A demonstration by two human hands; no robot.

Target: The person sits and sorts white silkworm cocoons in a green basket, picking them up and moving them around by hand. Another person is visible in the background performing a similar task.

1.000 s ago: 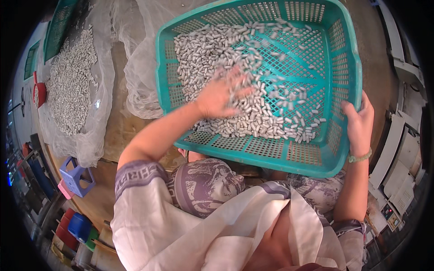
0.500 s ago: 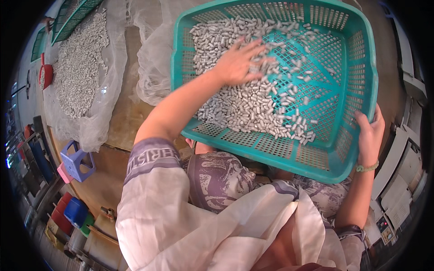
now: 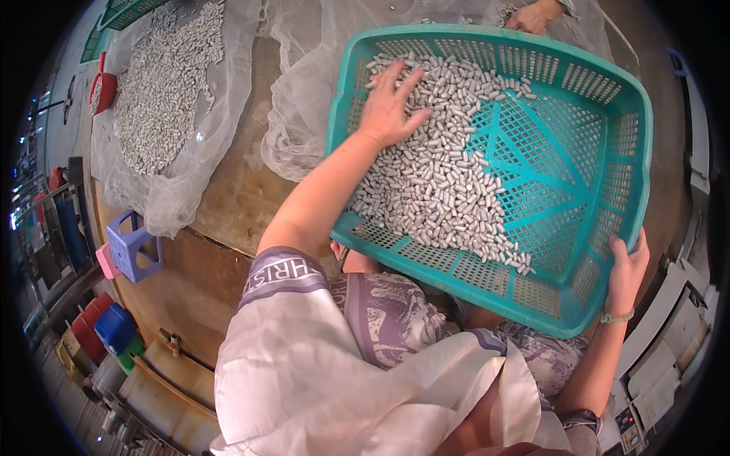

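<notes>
A green plastic basket (image 3: 502, 304) with slotted walls rests tilted over my lap. Small silvery capsule-shaped pieces (image 3: 437, 182) cover its left part, and its latticed bottom shows on the right. My left hand (image 3: 391, 106) lies on the heap near the far left corner, fingers spread and holding nothing. At the near right corner my right hand (image 3: 628, 273) grips the basket's rim, thumb over the edge and the other fingers partly hidden.
Another person's hand (image 3: 536, 15) is beyond the basket. White netting (image 3: 296, 129) spreads over the brown table; more pieces (image 3: 163, 99) lie on it at the left, beside a red scoop (image 3: 103, 90). A purple stool (image 3: 135, 247) stands lower left.
My left hand has moved toward the basket's far left corner. Scattered pieces on the right have gathered into the heap. Another person's hand has come into view at the top.
</notes>
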